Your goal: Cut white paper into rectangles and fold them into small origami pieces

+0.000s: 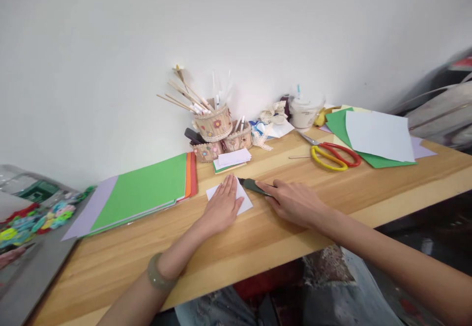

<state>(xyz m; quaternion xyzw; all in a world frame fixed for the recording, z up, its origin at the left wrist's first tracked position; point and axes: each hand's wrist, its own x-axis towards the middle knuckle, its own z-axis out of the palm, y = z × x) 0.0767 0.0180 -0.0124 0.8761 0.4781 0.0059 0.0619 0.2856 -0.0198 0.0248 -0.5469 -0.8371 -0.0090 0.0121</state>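
Observation:
My left hand (222,205) lies flat with its fingers stretched out on a small white sheet of paper (245,206), pressing it against the wooden table. Part of the sheet is covered by that hand. In my right hand (291,201) is a dark green utility knife (255,186), its tip pointing left at the paper's upper edge, close to my left fingertips. Whether the blade touches the paper I cannot tell. Just behind the paper sits a small stack of cut paper pieces (233,157), white on top with green below.
A pile of coloured paper (143,188) lies to the left. Decorated holders (216,125) with sticks and pens stand against the wall. Scissors (334,157) with red and yellow handles rest to the right, before more loose sheets (379,136) and a lidded cup (305,112).

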